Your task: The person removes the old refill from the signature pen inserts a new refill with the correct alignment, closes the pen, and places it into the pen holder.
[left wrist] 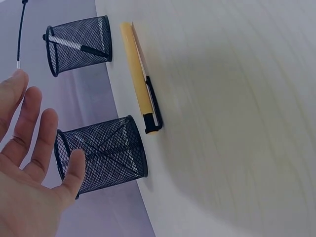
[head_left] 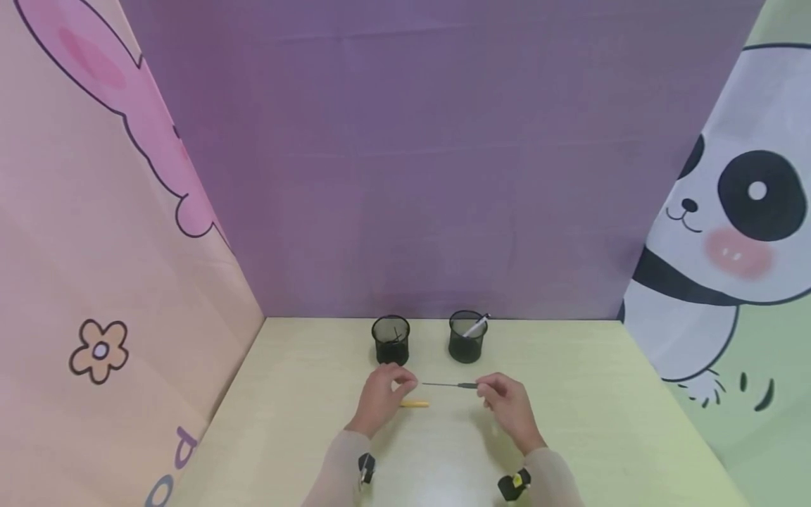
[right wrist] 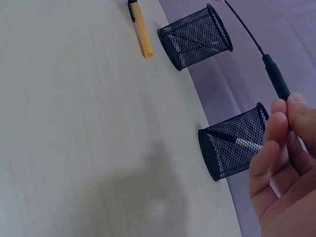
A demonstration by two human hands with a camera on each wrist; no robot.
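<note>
A thin black rod with a thicker ribbed handle [right wrist: 276,76] and a short silver tip stretches level between both hands, above the table. My right hand [head_left: 510,405] pinches the handle's end between thumb and fingers. At the other end, the thumb and index finger of my left hand [head_left: 382,394] pinch the silver tip, while its other fingers spread loosely in the left wrist view. Below the rod, a yellow pen [left wrist: 137,71] with a black clip lies on the table, partly hidden by the left hand in the head view.
Two black mesh pen cups stand near the table's back edge. The left cup [head_left: 391,345] contains thin dark pieces; in the right cup [head_left: 465,348] leans a white-and-black pen [head_left: 476,325]. A purple cloth [head_left: 405,176] hangs behind, with printed cloths at both sides.
</note>
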